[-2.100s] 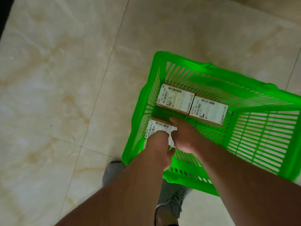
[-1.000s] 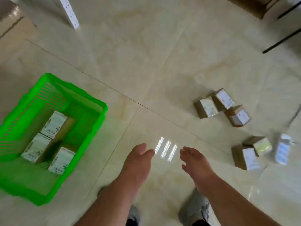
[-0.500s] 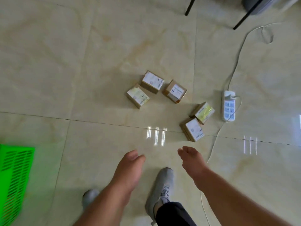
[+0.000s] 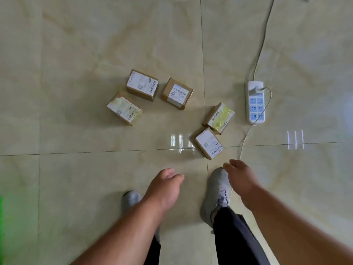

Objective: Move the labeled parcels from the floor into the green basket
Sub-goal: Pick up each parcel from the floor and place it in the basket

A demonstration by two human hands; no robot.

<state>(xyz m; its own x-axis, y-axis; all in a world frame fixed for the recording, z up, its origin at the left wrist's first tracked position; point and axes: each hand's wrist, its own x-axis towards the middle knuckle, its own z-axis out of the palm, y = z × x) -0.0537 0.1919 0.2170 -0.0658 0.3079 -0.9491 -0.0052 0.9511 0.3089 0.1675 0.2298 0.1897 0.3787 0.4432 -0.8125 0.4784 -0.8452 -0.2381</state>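
Glossy beige floor tiles [image 4: 76, 54] fill the view, crossed by one grout line running left to right and another running near to far. Five labeled parcels are seen on the floor in a loose arc. Three are grouped at far left: a yellowed-label box [image 4: 124, 108], a white-label box [image 4: 142, 84] just beyond it, and a third box [image 4: 177, 93] to the right, with narrow gaps between them. Two more lie nearer and to the right: a yellow-taped box [image 4: 219, 118] and the nearest box [image 4: 207, 143], corner almost touching corner, the latter set over the grout crossing. A power strip [image 4: 255, 101] is laid right of them, its cable trailing near and far. Open floor is left between the two groups and all along the left. Only a green blur of the basket [image 4: 1, 217] is caught at the left edge. The left hand [image 4: 164, 188] and right hand [image 4: 239, 176] are held above grey shoes [image 4: 217, 190], each grip loose and holding nothing, the right just short of the nearest box.
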